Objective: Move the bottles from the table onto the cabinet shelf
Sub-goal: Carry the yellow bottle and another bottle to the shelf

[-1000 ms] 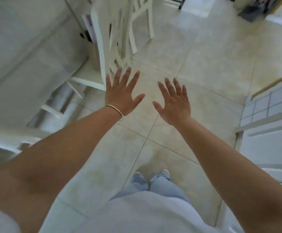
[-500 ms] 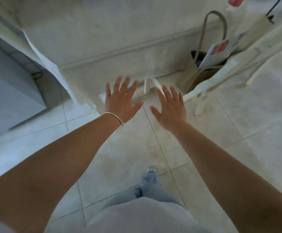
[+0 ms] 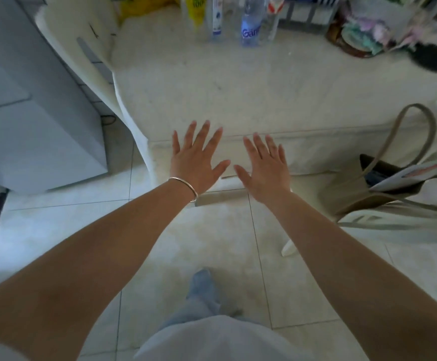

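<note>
Both hands are spread wide and hold nothing: the left hand [image 3: 195, 160], with a thin silver bangle [image 3: 184, 187] at its wrist, and the right hand [image 3: 266, 165] float side by side, palms down, over the near edge of the white cloth-covered table [image 3: 212, 95].

The task's things stand well beyond the fingertips, at the far side of that table: a clear plastic bottle with a blue label [image 3: 250, 20], a slimmer clear bottle with a white and blue label [image 3: 216, 18] to its left, and a yellow-labelled bottle [image 3: 196, 9] further left. To the right of the right hand a beige tote bag with long handles [image 3: 384, 188] hangs off a chair.

The step in hand looks like the approach. To do it well, the person should step closer, reach over the bare cloth and close each hand round a bottle's body — low enough that neighbours are not tipped.

Half a second ago only the table's draped edge showed; now the tabletop and bottles are in view, the hands spread as before.
</note>
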